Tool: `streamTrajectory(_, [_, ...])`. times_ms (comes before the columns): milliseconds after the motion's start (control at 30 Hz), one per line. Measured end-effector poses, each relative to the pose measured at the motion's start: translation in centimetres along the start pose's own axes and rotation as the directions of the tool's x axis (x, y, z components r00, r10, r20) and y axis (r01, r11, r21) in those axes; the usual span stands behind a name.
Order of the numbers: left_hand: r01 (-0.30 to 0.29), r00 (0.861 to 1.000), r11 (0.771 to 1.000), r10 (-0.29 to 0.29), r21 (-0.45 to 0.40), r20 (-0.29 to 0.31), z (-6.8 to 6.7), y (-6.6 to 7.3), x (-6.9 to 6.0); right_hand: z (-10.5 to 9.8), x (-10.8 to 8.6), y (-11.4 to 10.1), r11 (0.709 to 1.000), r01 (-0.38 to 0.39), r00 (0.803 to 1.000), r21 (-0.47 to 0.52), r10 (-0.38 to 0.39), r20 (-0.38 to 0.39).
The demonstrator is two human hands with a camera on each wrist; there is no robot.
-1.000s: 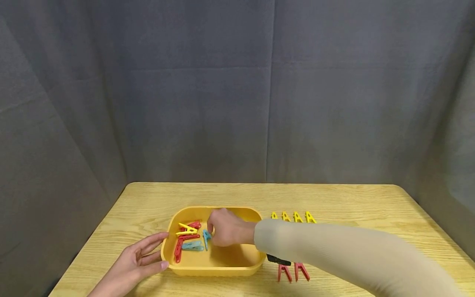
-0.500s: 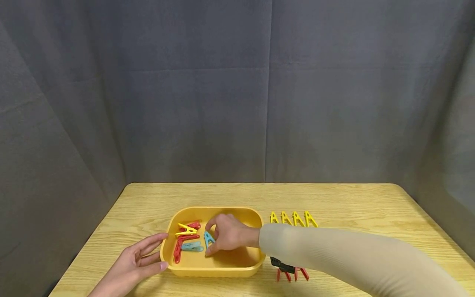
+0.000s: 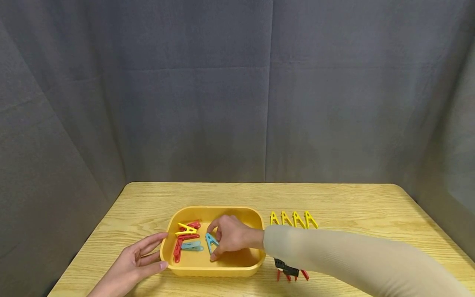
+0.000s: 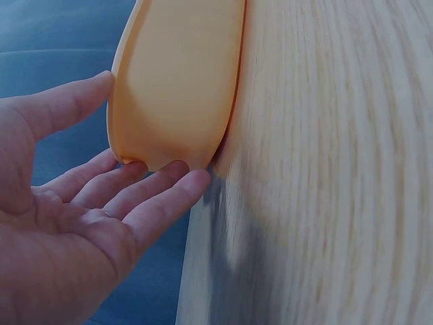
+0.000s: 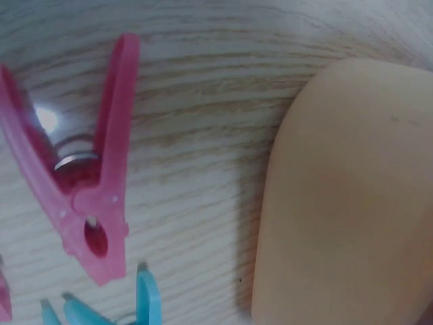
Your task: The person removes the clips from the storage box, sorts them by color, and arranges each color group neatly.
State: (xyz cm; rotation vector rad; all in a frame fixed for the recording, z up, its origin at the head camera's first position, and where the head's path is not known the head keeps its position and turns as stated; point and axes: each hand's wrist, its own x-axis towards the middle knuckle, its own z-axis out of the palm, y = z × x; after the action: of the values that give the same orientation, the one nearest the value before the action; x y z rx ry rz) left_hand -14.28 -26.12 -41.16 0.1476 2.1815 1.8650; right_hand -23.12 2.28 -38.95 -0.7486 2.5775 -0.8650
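A yellow basket [image 3: 215, 271] stands on the table, holding red, yellow and blue clothespins. The left hand [image 3: 135, 262] touches its left end with straight, spread fingers; in the left wrist view the fingertips of that hand [image 4: 88, 196] rest on the basket's wall [image 4: 176, 88]. Inside the basket the right hand [image 3: 231, 235] has its thumb and index finger around a blue clothespin [image 3: 210, 240], thumb at its lower end. Left of it lie another blue clothespin [image 3: 192, 246], a yellow one [image 3: 187, 229] and red ones [image 3: 178, 250].
Right of the basket, several yellow clothespins [image 3: 298, 219] stand in a row, with red ones [image 3: 304, 274] nearer the front, partly behind the right sleeve [image 3: 326, 247]. The right wrist view shows a red clothespin [image 5: 101, 196] and blue clothespin parts [image 5: 149, 298] beside the basket [image 5: 338, 189].
The right hand has opened its thumb and index finger around the blue clothespin, which has turned and shifted slightly right and down. The left hand has stayed in place.
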Motion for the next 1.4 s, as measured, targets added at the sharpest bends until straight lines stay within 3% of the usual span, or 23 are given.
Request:
streamTrajectory(267, [0.03,0.999,0.999,-0.03,0.012,-0.024,0.1,0.1,0.2,0.4,0.3,0.3,1.0,-0.011,1.0,0.021,0.011,-0.007])
streamTrajectory(800, [0.012,1.0,1.0,-0.012,0.019,-0.013,0.0,0.0,0.2,-0.6,-0.7,-0.1,0.99,0.005,1.0,0.144,-0.001,-0.029])
streamTrajectory(1167, [0.055,0.998,0.998,-0.054,0.022,-0.041,0.2,0.2,0.3,-2.3,-2.9,-1.0,0.983,0.077,0.994,0.165,-0.063,-0.088])
streamTrajectory(1400, [0.069,0.996,0.997,-0.067,0.035,-0.055,0.2,0.3,0.3,-3.4,-5.0,-1.4,0.974,0.092,0.989,0.208,-0.064,-0.136])
